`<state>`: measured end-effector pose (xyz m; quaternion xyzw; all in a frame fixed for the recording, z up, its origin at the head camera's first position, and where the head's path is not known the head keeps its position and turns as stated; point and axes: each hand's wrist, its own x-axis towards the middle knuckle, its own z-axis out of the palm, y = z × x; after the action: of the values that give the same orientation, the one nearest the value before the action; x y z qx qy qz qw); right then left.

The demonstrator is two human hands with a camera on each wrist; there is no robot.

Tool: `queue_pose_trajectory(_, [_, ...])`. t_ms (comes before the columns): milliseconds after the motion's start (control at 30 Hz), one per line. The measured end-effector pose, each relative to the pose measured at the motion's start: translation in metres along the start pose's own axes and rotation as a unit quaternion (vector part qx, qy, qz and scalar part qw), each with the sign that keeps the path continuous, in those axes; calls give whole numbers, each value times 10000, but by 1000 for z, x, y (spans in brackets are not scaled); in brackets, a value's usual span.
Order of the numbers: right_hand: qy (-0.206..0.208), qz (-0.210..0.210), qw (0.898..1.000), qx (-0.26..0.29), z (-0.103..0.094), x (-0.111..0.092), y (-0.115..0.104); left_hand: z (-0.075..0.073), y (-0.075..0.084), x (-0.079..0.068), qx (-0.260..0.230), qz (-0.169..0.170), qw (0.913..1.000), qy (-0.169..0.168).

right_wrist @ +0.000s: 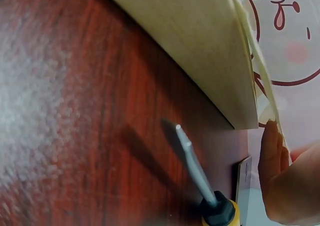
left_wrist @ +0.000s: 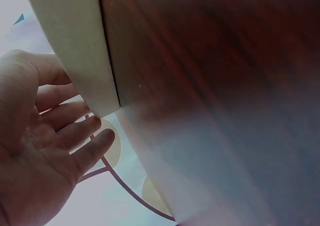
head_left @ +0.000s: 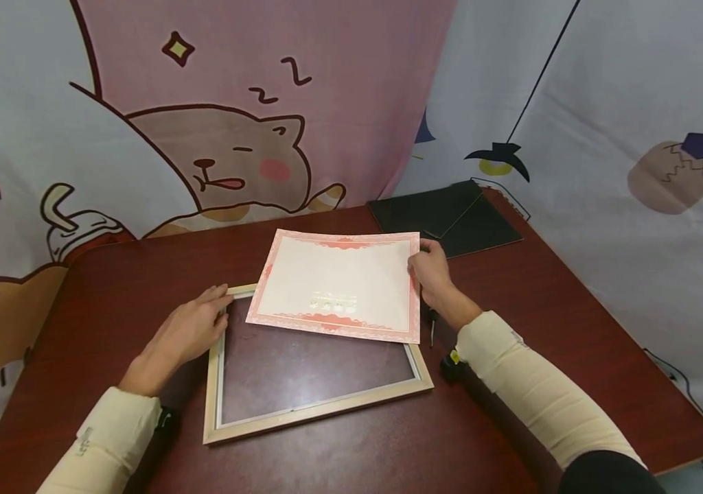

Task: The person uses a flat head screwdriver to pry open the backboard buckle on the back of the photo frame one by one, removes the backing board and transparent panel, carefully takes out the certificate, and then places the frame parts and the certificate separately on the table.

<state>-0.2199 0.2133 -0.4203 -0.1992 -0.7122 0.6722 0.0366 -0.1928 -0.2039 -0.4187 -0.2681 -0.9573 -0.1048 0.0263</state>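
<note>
A pale wooden picture frame (head_left: 319, 416) lies on the table, the tabletop showing through its middle. My left hand (head_left: 193, 324) touches the frame's far left corner. In the left wrist view, the fingers (left_wrist: 92, 148) are loosely extended along the outer side of the frame (left_wrist: 82, 46). My right hand (head_left: 430, 272) pinches the right edge of a blank certificate sheet (head_left: 339, 274) with a pink ornate border. The sheet is tilted over the far part of the frame, hiding most of its far side. In the right wrist view, the right hand (right_wrist: 285, 181) holds the sheet's edge beside the frame corner.
A screwdriver (right_wrist: 195, 166) with a black and yellow handle lies right of the frame, near my right forearm. A dark green backing board (head_left: 444, 216) rests at the far right of the reddish-brown table (head_left: 123, 274). A cartoon-printed curtain (head_left: 351, 89) hangs behind.
</note>
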Motion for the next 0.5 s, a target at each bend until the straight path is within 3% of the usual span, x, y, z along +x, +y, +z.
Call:
queue_pose_trajectory(300, [76, 130, 9989, -450, -2, -2, -1, 1, -1, 0, 47, 106, 9998, 131])
queue_pose_trajectory(500, [301, 135, 9991, -274, -3, -1, -1, 1, -1, 0, 30, 63, 9999, 98])
